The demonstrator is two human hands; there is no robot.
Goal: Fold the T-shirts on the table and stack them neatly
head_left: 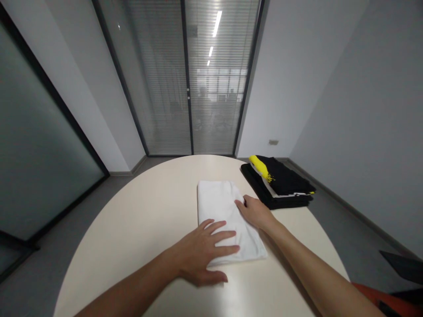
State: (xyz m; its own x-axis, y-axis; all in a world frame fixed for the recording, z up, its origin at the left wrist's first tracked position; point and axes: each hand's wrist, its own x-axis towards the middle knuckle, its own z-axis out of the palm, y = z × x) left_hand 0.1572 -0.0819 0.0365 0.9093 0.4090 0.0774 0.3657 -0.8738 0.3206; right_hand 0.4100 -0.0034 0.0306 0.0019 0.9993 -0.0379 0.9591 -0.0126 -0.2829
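Note:
A folded white cloth (220, 198) lies on the round table in front of me; whether it is a garment does not show. My left hand (206, 251) rests on its near left part, palm down, with the fingers spread and the thumb stretched beyond the near edge. At the cloth's right edge is my right hand (259, 212), its thumb on top and its other fingers curled at the edge, pinching the fabric. The cloth is wider at the near end, where its right side slants outward.
A pile of folded dark clothes (284, 176) sits at the table's far right, with a yellow fringed piece (260, 167) on it. The pale round table (142, 220) has a curved edge. Glass doors (214, 110) stand beyond; an orange-red object (380, 297) shows at lower right.

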